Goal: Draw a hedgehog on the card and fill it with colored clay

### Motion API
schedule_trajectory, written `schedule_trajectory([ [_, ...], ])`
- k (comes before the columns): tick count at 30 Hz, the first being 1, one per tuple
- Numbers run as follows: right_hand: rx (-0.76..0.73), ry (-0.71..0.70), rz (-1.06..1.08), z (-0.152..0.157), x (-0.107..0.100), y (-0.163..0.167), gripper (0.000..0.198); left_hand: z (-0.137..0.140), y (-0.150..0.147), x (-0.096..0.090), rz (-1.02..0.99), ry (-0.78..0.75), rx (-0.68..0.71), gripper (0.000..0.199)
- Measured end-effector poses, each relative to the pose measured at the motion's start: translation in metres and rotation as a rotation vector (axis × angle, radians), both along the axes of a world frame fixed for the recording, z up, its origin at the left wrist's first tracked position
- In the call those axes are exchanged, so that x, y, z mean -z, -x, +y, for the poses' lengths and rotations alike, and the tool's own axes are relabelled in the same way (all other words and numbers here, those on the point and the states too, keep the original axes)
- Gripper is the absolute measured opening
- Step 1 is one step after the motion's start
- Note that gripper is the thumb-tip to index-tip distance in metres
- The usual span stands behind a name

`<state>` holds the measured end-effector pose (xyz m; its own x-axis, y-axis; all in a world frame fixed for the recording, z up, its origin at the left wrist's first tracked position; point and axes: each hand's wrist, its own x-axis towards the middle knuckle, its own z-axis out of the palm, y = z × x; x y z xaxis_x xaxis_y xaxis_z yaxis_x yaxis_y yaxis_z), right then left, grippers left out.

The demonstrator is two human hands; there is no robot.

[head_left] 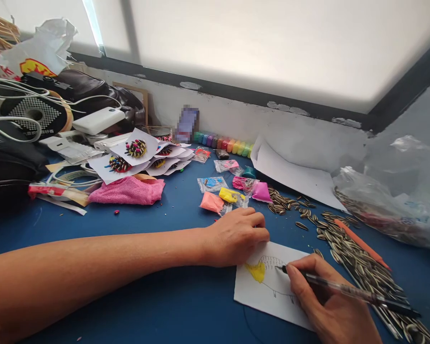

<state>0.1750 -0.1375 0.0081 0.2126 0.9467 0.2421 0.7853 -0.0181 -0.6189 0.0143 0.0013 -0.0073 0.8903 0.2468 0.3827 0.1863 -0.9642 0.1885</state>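
My right hand (329, 298) is closed around a black pen with a clear barrel (344, 288). The pen's tip touches a white sheet of paper (290, 310), on a pencil-like outline of a rounded body with short legs. Rows of small marks fill its upper part, and a yellow patch (257, 272) covers its left end. My left hand (236, 236) lies with curled fingers at the sheet's upper left edge. Its fingertips are hidden, so anything inside them cannot be seen. Sunflower seeds (361, 267) are heaped to the right, partly behind my right hand.
Past my left hand lie small bags of coloured clay (212, 202). An orange stick (361, 244) rests on the seeds. A pink towel (127, 190), seed-decorated cards (136, 149) and a black bag (7, 162) are on the left. Plastic bags (394, 186) stand at right.
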Motion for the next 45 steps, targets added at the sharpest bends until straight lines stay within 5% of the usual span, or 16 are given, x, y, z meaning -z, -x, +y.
schedule_trajectory([
  [45, -0.058, -0.006, -0.075, 0.001, -0.001, -0.010, 0.025, 0.000, -0.001, -0.001, 0.006, 0.001, 0.004, 0.023],
])
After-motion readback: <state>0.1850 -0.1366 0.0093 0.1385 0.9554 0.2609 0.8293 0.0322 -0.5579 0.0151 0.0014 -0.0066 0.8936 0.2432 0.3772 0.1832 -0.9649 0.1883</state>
